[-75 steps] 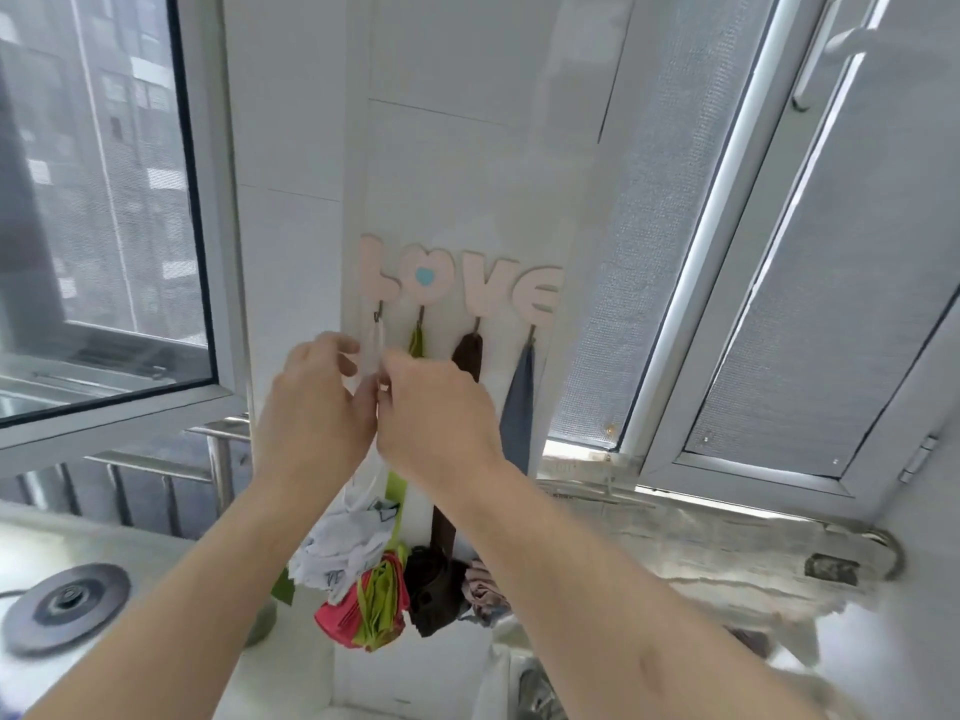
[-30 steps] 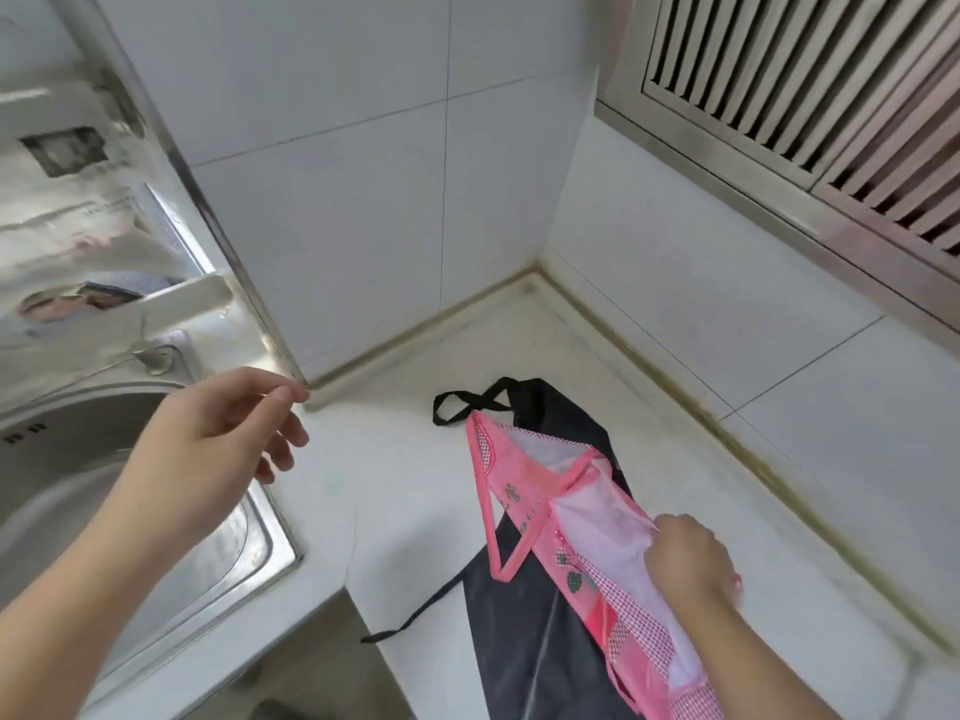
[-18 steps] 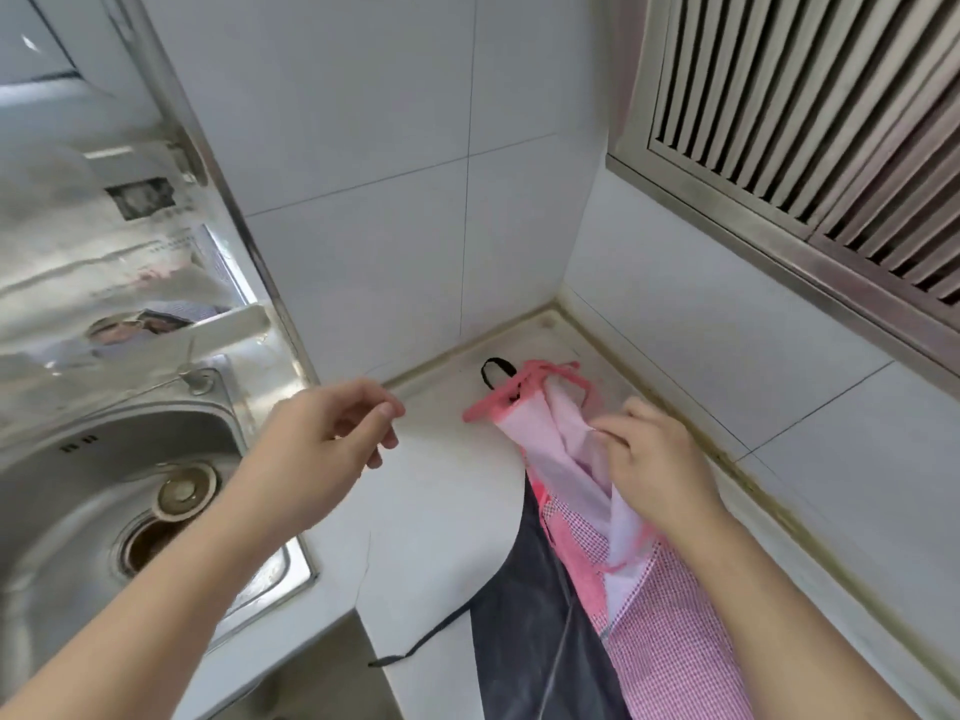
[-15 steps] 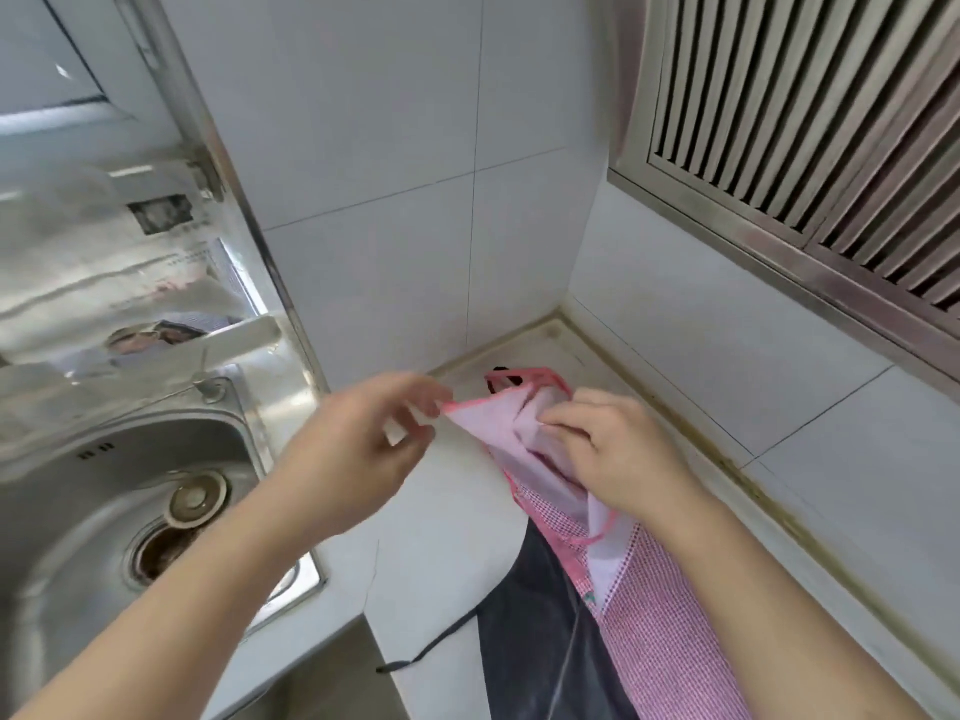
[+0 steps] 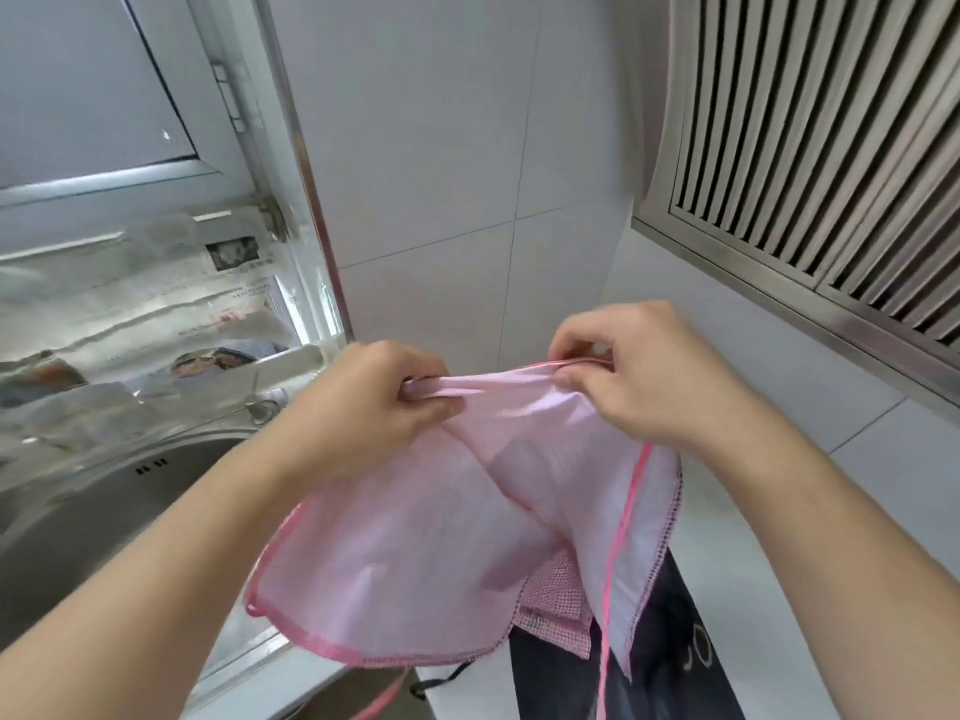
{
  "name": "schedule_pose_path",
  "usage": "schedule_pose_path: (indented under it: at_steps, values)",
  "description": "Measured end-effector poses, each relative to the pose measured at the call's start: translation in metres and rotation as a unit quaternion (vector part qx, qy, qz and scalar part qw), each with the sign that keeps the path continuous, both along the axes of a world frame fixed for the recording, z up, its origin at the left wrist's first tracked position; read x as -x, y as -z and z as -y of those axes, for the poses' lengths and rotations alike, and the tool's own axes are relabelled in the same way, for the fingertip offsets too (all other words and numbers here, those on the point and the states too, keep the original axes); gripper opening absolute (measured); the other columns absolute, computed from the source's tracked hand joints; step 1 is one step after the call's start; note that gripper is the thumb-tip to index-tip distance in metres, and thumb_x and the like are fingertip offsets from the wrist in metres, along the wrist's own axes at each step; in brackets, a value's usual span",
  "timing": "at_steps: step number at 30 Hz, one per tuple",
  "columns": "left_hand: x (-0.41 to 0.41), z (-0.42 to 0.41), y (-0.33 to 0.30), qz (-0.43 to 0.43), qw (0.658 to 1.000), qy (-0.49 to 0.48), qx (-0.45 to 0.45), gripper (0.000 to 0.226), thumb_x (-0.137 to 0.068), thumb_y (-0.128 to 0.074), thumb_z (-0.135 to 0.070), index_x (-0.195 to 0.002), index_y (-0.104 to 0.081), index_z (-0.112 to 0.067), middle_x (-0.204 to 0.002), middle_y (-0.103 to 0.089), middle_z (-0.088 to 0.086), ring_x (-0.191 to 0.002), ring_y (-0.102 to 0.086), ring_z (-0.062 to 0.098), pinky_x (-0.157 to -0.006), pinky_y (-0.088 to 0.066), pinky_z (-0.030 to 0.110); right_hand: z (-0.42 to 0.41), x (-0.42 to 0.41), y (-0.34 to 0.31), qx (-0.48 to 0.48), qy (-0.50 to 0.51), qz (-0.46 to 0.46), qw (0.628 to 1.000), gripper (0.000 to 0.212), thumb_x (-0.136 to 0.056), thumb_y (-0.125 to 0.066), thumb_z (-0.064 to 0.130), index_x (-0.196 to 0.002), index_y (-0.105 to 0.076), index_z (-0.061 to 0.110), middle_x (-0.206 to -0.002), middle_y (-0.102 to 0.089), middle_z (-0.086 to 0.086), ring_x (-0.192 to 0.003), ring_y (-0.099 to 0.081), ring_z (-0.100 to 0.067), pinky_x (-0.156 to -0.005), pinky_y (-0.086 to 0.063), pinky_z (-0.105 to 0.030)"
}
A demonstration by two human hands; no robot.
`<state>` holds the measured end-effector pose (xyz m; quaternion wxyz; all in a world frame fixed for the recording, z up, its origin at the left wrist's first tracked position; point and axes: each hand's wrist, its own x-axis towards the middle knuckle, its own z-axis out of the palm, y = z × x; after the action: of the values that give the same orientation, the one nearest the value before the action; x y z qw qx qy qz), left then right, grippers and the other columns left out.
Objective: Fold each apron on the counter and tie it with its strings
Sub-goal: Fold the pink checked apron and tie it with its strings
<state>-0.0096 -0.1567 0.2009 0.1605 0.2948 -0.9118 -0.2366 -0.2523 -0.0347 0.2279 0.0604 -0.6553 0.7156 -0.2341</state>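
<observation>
Pink apron (image 5: 415, 553) lifted off the counter (image 5: 810, 589), stretched by its upper hem between two bare hands. Left hand (image 5: 374, 407) with fingers curled round a bunched fold of that hem, fabric emerging between thumb and forefinger (thumb pressed on top of the fold). Right hand (image 5: 639, 376) pinching the hem's bright pink binding between thumb and fingertips, remaining fingers curled inward. Hem taut and nearly level between the two grips, at wall height above the counter corner. Rest of the cloth hanging below the fingers in a loose curve, paler inner side facing the camera, bright pink trim along the lower edge and a stitched side edge under the right wrist. A checked pink patch showing beneath the drape. A pink string (image 5: 605, 641) dangling from the right side down past the counter edge. Underneath, flat on the counter, a dark apron (image 5: 670, 641) with its black strap (image 5: 441, 680) near the front edge. Steel sink (image 5: 104, 491) to the left.
</observation>
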Motion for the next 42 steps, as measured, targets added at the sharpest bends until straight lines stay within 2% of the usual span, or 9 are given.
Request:
schedule_pose_path:
  at_steps: [5,12,18,24,27,31,35,39,42]
  values:
    - [-0.011,0.012,-0.023,-0.059,0.991,-0.013,-0.12,0.023,-0.09,-0.079,-0.028,-0.076,-0.062,-0.019,-0.056,-0.045,-0.009,-0.052,-0.04,0.01,-0.048,-0.031,0.022,0.004,0.004,-0.021,0.033,0.015,0.009,0.999,0.014,-0.085,-0.079,0.025,-0.077,-0.068,0.026,-0.071,-0.062,0.021,-0.071,-0.056,0.002,-0.063,-0.037,-0.016]
    - [-0.015,0.019,-0.051,-0.142,0.972,-0.03,-0.185,0.023,-0.083,-0.064,-0.02,-0.073,-0.045,-0.01,-0.083,-0.062,0.02,-0.074,-0.05,0.039,-0.071,-0.032,0.039,0.009,0.01,-0.002,-0.18,-0.012,-0.02,0.983,0.015,-0.085,-0.067,0.029,-0.09,-0.053,0.029,-0.077,-0.064,0.009,-0.075,-0.061,-0.012,-0.067,-0.05,-0.04]
    - [-0.008,0.011,-0.059,0.165,0.982,-0.088,0.034,0.027,-0.082,-0.069,-0.033,-0.106,-0.057,-0.028,-0.094,-0.064,-0.008,-0.093,-0.063,0.024,-0.069,-0.047,0.033,0.005,-0.007,-0.009,-0.032,0.045,0.091,0.994,0.033,-0.074,-0.05,-0.002,-0.081,-0.066,0.026,-0.072,-0.066,0.003,-0.076,-0.062,-0.018,-0.068,-0.05,-0.038]
    - [0.047,-0.023,-0.065,-0.083,0.996,-0.011,0.01,0.009,-0.073,-0.056,-0.023,-0.08,-0.061,-0.025,-0.07,-0.068,-0.007,-0.067,-0.06,0.013,-0.058,-0.045,0.026,0.013,-0.065,-0.025,0.21,0.004,0.161,0.964,0.024,-0.077,-0.062,0.015,-0.099,-0.061,0.025,-0.092,-0.064,0.008,-0.085,-0.06,-0.016,-0.073,-0.051,-0.037]
    - [0.031,-0.007,-0.064,-0.114,0.992,-0.056,0.017,0.014,-0.087,-0.063,-0.013,-0.073,-0.061,-0.015,-0.058,-0.056,0.003,-0.054,-0.043,0.017,-0.049,-0.035,0.029,0.001,-0.059,0.005,0.111,0.023,0.282,0.953,0.054,-0.08,-0.078,0.033,-0.126,-0.05,0.033,-0.114,-0.061,0.007,-0.101,-0.062,-0.01,-0.082,-0.052,-0.026]
    - [0.013,-0.002,-0.064,-0.144,0.986,-0.083,0.012,0.027,-0.102,-0.062,-0.024,-0.078,-0.065,-0.012,-0.06,-0.054,0.007,-0.052,-0.04,0.011,-0.048,-0.033,0.026,-0.017,-0.054,0.067,-0.113,0.078,0.132,0.982,0.018,-0.076,-0.054,0.013,-0.08,-0.058,0.03,-0.083,-0.062,0.007,-0.074,-0.064,-0.016,-0.053,-0.042,-0.025]
    - [-0.014,0.017,-0.065,-0.066,0.987,-0.141,0.022,0.029,-0.103,-0.06,-0.032,-0.083,-0.071,-0.015,-0.06,-0.06,0.009,-0.05,-0.051,0.022,-0.049,-0.041,0.035,-0.034,0.004,0.074,-0.25,0.16,0.042,0.954,0.022,-0.072,-0.043,0.012,-0.08,-0.059,0.024,-0.077,-0.066,0.0,-0.072,-0.068,-0.028,-0.057,-0.05,-0.034]
    - [-0.028,0.036,-0.079,0.031,0.984,-0.176,0.03,0.033,-0.1,-0.066,-0.026,-0.069,-0.07,-0.013,-0.049,-0.054,0.002,-0.046,-0.046,0.018,-0.044,-0.036,0.029,-0.037,0.061,0.026,-0.213,0.223,-0.067,0.949,0.016,-0.079,-0.053,0.014,-0.072,-0.059,0.026,-0.072,-0.066,0.0,-0.08,-0.071,-0.03,-0.06,-0.051,-0.031]
    - [-0.029,0.042,-0.091,-0.219,0.95,-0.208,0.08,0.029,-0.099,-0.061,-0.036,-0.085,-0.075,-0.015,-0.07,-0.065,0.015,-0.063,-0.057,0.025,-0.052,-0.047,0.037,-0.046,0.065,-0.027,0.035,0.271,-0.095,0.957,0.046,-0.087,-0.047,0.004,-0.108,-0.077,0.031,-0.106,-0.078,-0.01,-0.098,-0.071,-0.035,-0.083,-0.06,-0.044]
